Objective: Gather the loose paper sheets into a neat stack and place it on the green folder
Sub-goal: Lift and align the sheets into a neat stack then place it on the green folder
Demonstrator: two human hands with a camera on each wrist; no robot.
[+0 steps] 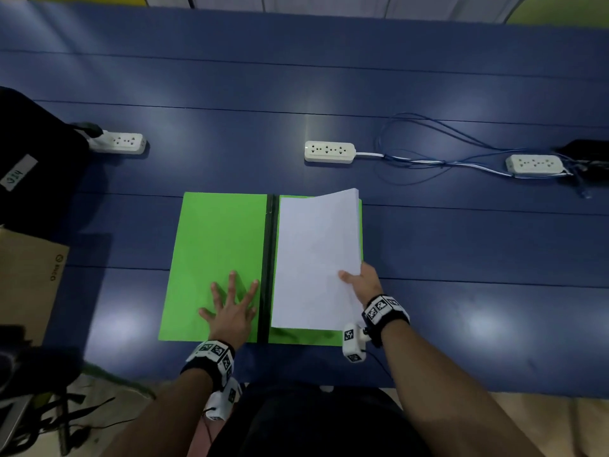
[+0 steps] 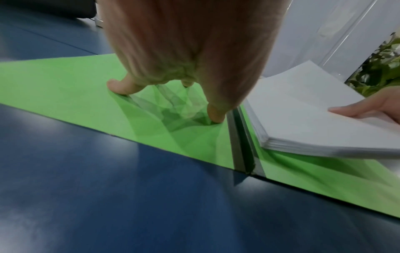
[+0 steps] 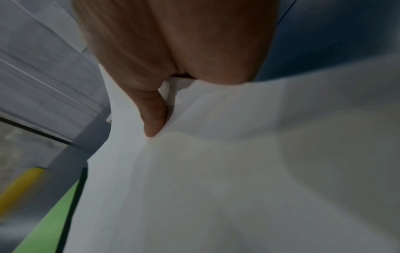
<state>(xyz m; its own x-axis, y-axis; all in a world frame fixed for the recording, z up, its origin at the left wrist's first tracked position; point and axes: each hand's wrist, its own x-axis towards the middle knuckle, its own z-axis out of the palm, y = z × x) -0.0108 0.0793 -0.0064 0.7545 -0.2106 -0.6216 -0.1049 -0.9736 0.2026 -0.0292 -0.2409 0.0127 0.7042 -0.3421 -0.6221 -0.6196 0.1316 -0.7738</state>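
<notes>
Right hand [image 1: 362,285] lifting paper stack [image 1: 316,258] right edge, green folder [image 1: 214,245]

**What we cannot see**

The paper stack [image 1: 316,258] hides most of the green folder's [image 1: 214,258] right half and the right hand's [image 1: 364,283] fingers beneath it. The cardboard box [image 1: 26,278] is cut off at the left edge; its print we cannot read.

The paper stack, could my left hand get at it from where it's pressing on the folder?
Probably yes. The left hand lies flat on the green folder, just across the dark spine from the paper stack. Nothing lies between them, and the right hand grips only the far edge.
</notes>
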